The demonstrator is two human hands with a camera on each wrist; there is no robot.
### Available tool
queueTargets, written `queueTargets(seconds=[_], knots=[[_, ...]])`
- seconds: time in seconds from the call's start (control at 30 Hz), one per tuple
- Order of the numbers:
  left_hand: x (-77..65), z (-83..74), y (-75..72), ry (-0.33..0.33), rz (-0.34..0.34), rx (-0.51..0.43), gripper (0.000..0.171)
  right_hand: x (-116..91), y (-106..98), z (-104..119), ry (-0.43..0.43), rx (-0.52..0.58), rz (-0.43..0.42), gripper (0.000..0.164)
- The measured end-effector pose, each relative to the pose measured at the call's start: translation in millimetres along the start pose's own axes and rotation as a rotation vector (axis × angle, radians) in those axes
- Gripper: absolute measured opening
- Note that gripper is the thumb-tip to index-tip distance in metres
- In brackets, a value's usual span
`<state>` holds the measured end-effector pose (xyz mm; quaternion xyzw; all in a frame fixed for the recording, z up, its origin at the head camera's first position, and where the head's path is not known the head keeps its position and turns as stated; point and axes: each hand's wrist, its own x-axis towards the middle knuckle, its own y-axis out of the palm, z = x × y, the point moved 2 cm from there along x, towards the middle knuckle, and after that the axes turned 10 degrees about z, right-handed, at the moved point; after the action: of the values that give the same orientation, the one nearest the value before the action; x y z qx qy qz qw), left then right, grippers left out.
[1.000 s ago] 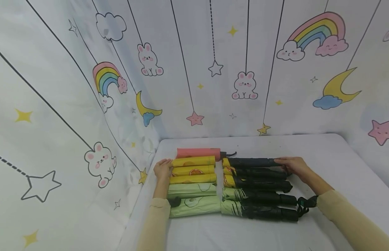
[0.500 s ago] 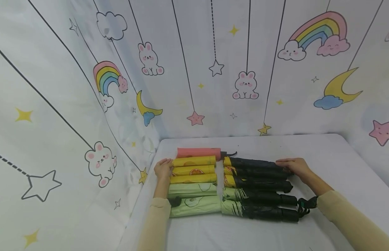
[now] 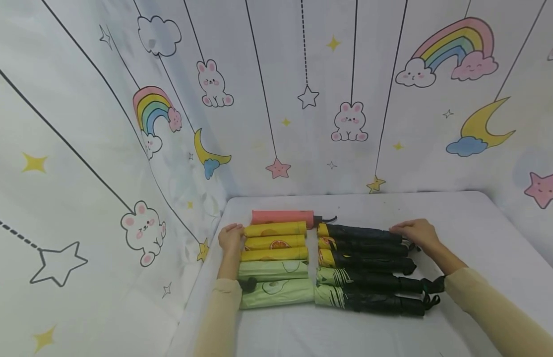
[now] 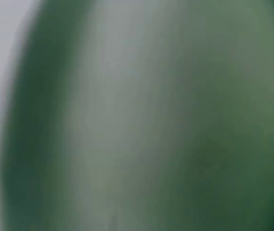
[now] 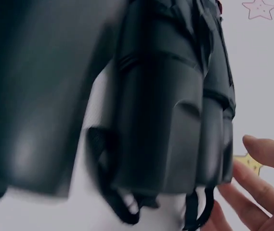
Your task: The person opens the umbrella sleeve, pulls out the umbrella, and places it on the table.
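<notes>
Folded umbrellas lie in two columns in the head view. My left hand [image 3: 230, 239] is at the left ends of the yellow umbrellas [image 3: 275, 242], its fingertips touching the farthest one. Below them lie light green umbrellas [image 3: 278, 293] with an avocado print. My right hand [image 3: 421, 233] is at the right end of the farthest dark umbrella [image 3: 361, 233], which has a yellow end. In the right wrist view, fingers [image 5: 259, 185] lie beside black umbrella handles [image 5: 161, 130], thumb held apart. The left wrist view shows only a blurred green surface [image 4: 141, 115].
A pink umbrella [image 3: 280, 217] with a black strap lies behind the yellow ones. Dark umbrellas with green ends [image 3: 370, 297] lie nearest in the right column. White cloth covers the table [image 3: 330, 337], and printed fabric walls [image 3: 276, 99] stand behind and at the left.
The farthest dark umbrella's right end has shifted slightly towards me. My right hand has risen a little, and the right sleeve has moved left. My left hand has barely moved.
</notes>
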<state>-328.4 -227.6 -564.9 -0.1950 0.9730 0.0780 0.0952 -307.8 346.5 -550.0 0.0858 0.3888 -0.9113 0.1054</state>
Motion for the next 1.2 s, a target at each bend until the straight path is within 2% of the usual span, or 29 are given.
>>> queueTargets(seconds=[0.2,0.5,0.73,1.0,1.2], knots=[[3.2,-10.4,4.5,0.055,-0.015,0.088,0.042,9.4,4.2,16.1,-0.043,-0.003,-0.032,0.057],[1.9,-29.4,17.9,0.133,0.017,0.112,0.04,31.6,22.4,49.7,-0.129,0.057,-0.039,0.053],[10.7,-30.9,31.0,0.124,0.065,0.143,0.043,51.5,39.8,72.0,-0.151,0.121,-0.008,0.053],[20.5,-32.7,42.0,0.121,0.016,0.186,0.041,72.3,62.8,100.8,-0.17,0.136,0.034,0.049],[26.4,-32.2,49.9,0.106,0.011,0.186,0.041,82.5,79.0,118.7,-0.104,0.109,0.029,0.049]])
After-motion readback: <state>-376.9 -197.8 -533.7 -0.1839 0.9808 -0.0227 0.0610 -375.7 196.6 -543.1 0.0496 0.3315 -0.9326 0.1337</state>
